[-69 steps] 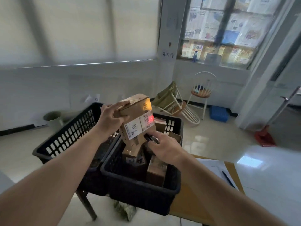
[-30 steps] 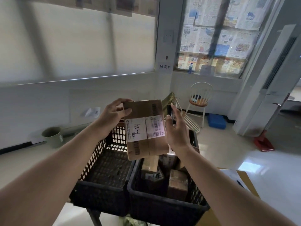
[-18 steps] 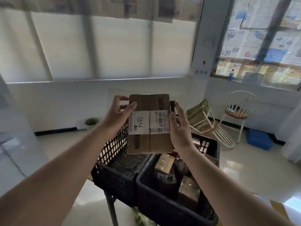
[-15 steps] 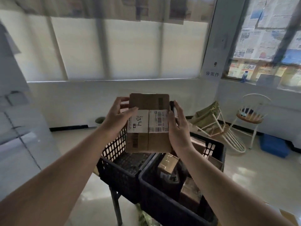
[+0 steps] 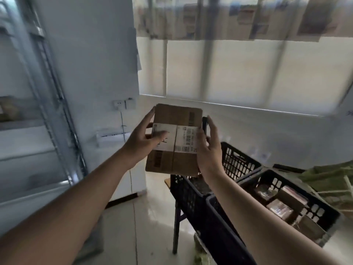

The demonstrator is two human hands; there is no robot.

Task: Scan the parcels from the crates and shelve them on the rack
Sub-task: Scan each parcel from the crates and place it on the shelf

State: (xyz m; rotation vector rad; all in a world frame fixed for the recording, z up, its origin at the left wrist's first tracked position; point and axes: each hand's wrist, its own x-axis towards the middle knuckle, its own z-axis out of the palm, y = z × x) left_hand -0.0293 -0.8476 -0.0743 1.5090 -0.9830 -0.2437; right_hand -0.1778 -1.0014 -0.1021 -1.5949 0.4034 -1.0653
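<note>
Crates [image 5: 238,188] of boxes [image 5: 280,209] sit right of the held parcel [image 5: 175,138], rack [image 5: 47,92] left.

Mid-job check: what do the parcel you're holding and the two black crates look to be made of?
The parcel looks like plain brown corrugated cardboard, matte, with a taped seam and a white paper label with a barcode. The crates appear to be moulded black plastic: lattice-pierced walls with a dull sheen. The left hand and right hand hold the parcel by its sides.
</note>
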